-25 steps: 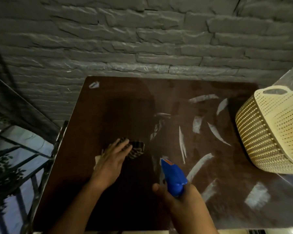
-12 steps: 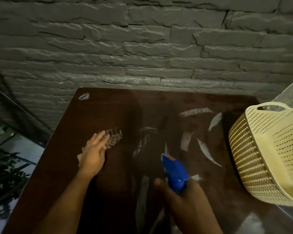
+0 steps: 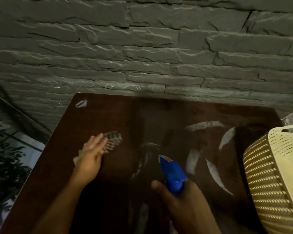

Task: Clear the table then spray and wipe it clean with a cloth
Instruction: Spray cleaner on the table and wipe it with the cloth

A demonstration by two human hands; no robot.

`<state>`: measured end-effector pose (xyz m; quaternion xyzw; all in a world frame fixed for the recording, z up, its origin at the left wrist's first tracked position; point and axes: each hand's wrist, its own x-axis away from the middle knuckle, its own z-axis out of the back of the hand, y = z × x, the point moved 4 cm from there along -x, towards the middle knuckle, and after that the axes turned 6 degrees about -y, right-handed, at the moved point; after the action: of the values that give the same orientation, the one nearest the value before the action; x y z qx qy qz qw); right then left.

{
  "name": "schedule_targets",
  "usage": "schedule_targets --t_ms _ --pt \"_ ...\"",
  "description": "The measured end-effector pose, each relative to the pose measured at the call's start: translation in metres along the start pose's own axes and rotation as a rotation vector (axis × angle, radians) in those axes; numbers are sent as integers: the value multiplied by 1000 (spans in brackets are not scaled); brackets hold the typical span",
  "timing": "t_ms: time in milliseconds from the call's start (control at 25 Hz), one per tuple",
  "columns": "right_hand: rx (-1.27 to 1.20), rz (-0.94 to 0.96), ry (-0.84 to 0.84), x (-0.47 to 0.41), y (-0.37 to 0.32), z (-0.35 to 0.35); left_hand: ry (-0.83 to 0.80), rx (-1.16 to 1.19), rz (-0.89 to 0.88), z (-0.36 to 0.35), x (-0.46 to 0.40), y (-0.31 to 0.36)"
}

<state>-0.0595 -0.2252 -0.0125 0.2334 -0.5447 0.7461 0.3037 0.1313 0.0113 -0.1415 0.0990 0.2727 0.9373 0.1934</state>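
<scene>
Table (image 3: 159, 115) looks cleared; wet streaks show, wiping underway. Left hand (image 3: 90, 155), fingers straight, presses checked cloth (image 3: 114, 137) at left-centre. Right hand (image 3: 184, 205) grips blue spray bottle (image 3: 172, 174). Most of the surface left.

Single view only, head-worn wide-angle camera. Looks forward and steeply down over dark table (image 3: 125, 166), near edge cut off by bottom of frame. Faces grey stone wall (image 3: 142, 48) filling upper half. Close range: forearms enter from bottom. Basket (image 3: 274, 174) cropped at right edge, plant (image 3: 5, 157) at left. Slight motion blur.
</scene>
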Motion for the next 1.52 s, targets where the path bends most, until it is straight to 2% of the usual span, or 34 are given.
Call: schedule_targets --t_ms 80,120,240,320,480,640,760,880,1000,1160,1400,1520 --pt "-44 -9 53 -15 -12 8 98 -56 250 37 -47 -54" --pt "-71 -19 58 -22 -19 12 114 -77 311 44 -53 -72" --pt "-120 -47 23 -43 -39 13 93 -157 361 39 -33 -81" --pt "-124 -9 50 -57 -49 12 74 -169 328 39 -37 -69" --pt "-84 59 105 -88 -70 17 32 -113 91 32 -135 -26" --pt "-14 148 81 -115 -99 17 74 -106 59 10 -188 3" --pt "55 218 145 -122 -124 37 72 -122 42 8 -191 -3" --pt "43 174 216 -120 -125 62 60 -125 38 9 -191 -2" --pt "102 132 231 -113 -114 63 57 -125 42 8 -190 2" --pt "64 142 300 -105 -106 64 56 -117 48 10 -190 1" --pt "44 -19 209 -87 -77 46 66 -141 37 6 -192 -1" --pt "12 -85 154 -75 -66 37 38 -72 78 9 -180 11"
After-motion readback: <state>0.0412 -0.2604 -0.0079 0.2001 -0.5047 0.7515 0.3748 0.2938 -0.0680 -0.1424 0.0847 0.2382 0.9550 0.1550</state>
